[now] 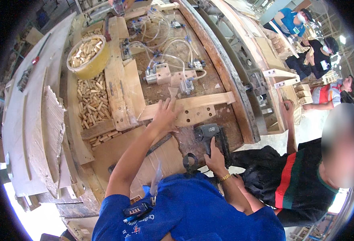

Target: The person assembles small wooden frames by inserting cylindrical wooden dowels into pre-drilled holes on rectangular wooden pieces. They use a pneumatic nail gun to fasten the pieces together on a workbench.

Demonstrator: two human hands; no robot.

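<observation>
My left hand (165,116) lies with its fingers spread on a pale wooden bar (203,101), near the bar's left end. Gripped by its handle in my right hand (216,157) is a black nail gun (207,131), just below the bar. A wooden block with dark holes (195,115) sits against the bar's near side. Beyond the bar, pneumatic clamps (187,86) with clear tubing are mounted on the worn bench. The tip of the gun is hard to make out.
A yellow tub (89,60) full of wooden dowels stands at the left, above a trough of loose dowels (92,100). A metal-edged rail (225,76) bounds the bench at right. A person in a black shirt (305,176) is close on my right; several others work farther off.
</observation>
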